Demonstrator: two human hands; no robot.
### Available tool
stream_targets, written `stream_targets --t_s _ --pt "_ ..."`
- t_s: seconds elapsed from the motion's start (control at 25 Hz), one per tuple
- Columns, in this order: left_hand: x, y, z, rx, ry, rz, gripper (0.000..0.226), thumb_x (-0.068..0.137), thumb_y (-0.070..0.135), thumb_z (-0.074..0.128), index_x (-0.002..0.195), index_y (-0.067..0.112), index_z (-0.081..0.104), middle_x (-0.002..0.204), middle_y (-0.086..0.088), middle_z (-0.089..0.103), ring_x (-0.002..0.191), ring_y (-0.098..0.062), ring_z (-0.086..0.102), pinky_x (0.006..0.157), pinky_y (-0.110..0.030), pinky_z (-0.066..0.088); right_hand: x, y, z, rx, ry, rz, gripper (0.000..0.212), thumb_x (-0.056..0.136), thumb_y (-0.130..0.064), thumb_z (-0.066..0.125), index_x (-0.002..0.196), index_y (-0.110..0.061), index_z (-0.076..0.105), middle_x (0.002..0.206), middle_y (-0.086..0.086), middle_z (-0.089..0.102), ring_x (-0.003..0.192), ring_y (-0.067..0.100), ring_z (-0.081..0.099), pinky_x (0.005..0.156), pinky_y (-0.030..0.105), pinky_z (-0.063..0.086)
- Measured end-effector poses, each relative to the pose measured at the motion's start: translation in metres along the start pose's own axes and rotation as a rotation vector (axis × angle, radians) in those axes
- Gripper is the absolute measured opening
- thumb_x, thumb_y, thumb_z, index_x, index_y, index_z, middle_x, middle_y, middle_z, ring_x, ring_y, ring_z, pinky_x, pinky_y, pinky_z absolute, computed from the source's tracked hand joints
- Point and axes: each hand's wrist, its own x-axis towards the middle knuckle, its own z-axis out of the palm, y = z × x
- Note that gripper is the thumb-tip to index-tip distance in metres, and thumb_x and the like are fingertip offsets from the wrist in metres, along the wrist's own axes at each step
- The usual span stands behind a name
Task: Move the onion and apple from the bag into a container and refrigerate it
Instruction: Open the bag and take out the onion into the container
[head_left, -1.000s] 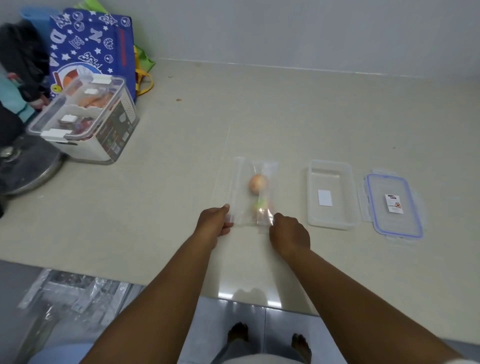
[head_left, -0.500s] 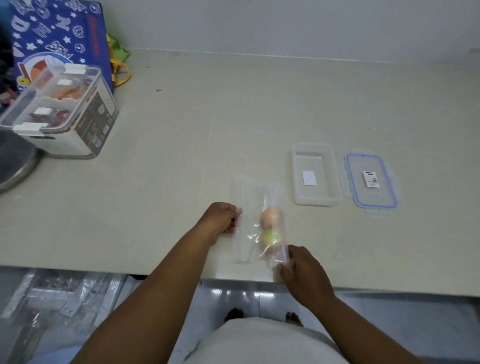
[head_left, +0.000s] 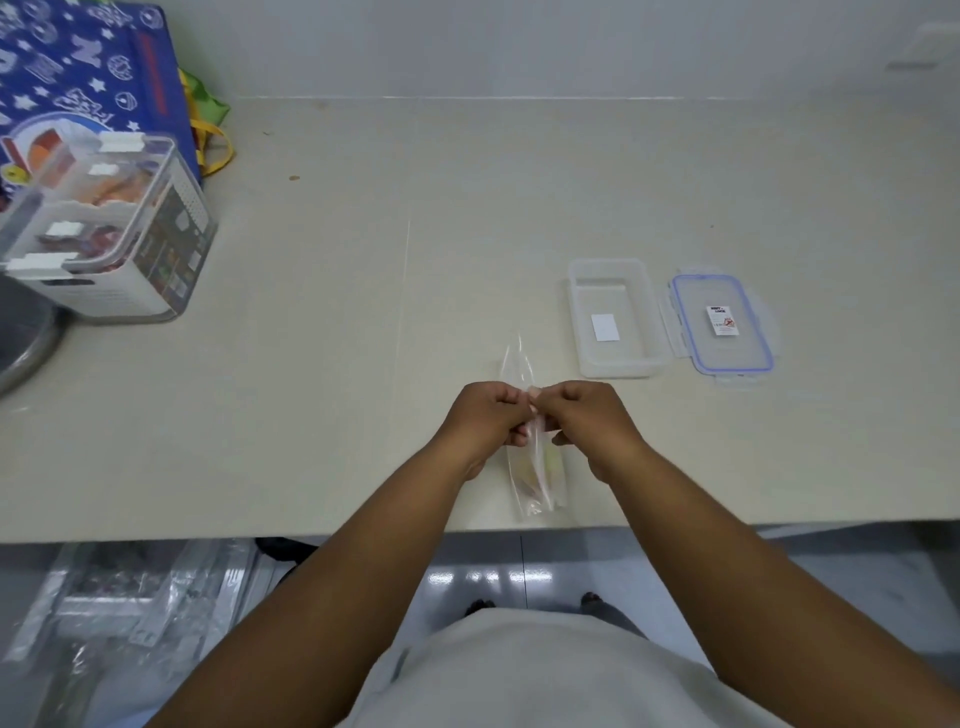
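A clear plastic bag (head_left: 537, 475) is held up edge-on near the counter's front edge. My left hand (head_left: 488, 418) and my right hand (head_left: 584, 415) pinch its top from either side, knuckles almost touching. Through the plastic below my hands I see a green blur, the apple (head_left: 551, 460), and a pale orange blur beside it, the onion (head_left: 527, 475); both are indistinct. An open clear rectangular container (head_left: 615, 319) lies on the counter to the upper right of my hands. Its blue-rimmed lid (head_left: 722, 325) lies flat just right of it.
A large clear storage box (head_left: 109, 228) with white clips stands at the left, a blue patterned bag (head_left: 88, 78) behind it. A round metal lid (head_left: 23, 338) shows at the far left edge. The beige counter (head_left: 415, 234) ends just behind my wrists; plastic-wrapped items (head_left: 130, 613) lie on the floor.
The bag lay flat with a hand at each side; both hands have now come together at its top and lifted it upright, edge-on, nearer the counter edge.
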Motion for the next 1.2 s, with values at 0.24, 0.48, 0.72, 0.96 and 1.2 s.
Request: stream_targets --t_s 0.24,0.48,0.72,0.96,1.2 --pt "0.000 -0.001 0.003 0.018 0.036 -0.007 0.006 0.084 0.012 0.069 0.082 0.007 0.071 0.065 -0.007 0.068 0.059 -0.017 0.064 0.060 -0.026 0.056 0.010 0.004 -0.016 -0.148 0.022 -0.048 0.015 0.082 -0.023 0.068 0.073 -0.012 0.073 0.069 0.002 0.074 0.057 0.009 0.068 0.055 0.026 0.047" --pt "0.002 0.001 -0.012 -0.020 0.456 -0.059 0.012 0.083 0.010 0.058 0.074 0.008 0.066 0.060 -0.005 0.064 0.051 -0.015 0.059 0.052 -0.025 0.051 0.025 0.012 -0.051 -0.357 0.122 -0.068 0.022 0.084 -0.023 0.063 0.064 -0.017 0.072 0.063 -0.006 0.071 0.061 0.010 0.068 0.053 0.021 0.047" --pt "-0.005 -0.004 -0.021 0.020 0.500 -0.039 0.012 0.082 0.010 0.059 0.076 0.009 0.068 0.063 -0.004 0.065 0.050 -0.011 0.060 0.049 -0.024 0.051 0.039 0.015 -0.089 -0.510 0.125 -0.114 0.012 0.080 -0.021 0.066 0.073 -0.014 0.072 0.073 -0.002 0.072 0.073 0.018 0.068 0.069 0.028 0.054" --pt "-0.009 -0.002 0.000 0.095 0.460 0.049 0.005 0.081 0.016 0.067 0.077 0.016 0.069 0.057 0.002 0.068 0.052 -0.011 0.063 0.049 -0.022 0.051 0.042 -0.009 -0.042 -0.970 -0.162 -0.958 0.030 0.083 -0.010 0.064 0.112 -0.015 0.067 0.103 0.006 0.068 0.097 0.027 0.062 0.075 0.039 0.054" --pt "-0.013 -0.007 0.004 0.089 0.479 0.050 0.004 0.081 0.016 0.068 0.077 0.016 0.069 0.058 0.001 0.069 0.052 -0.010 0.063 0.048 -0.021 0.049 0.059 -0.015 -0.008 -1.534 -0.348 -0.876 0.017 0.080 -0.004 0.053 0.092 -0.012 0.064 0.088 0.005 0.062 0.087 0.027 0.058 0.057 0.032 0.037"
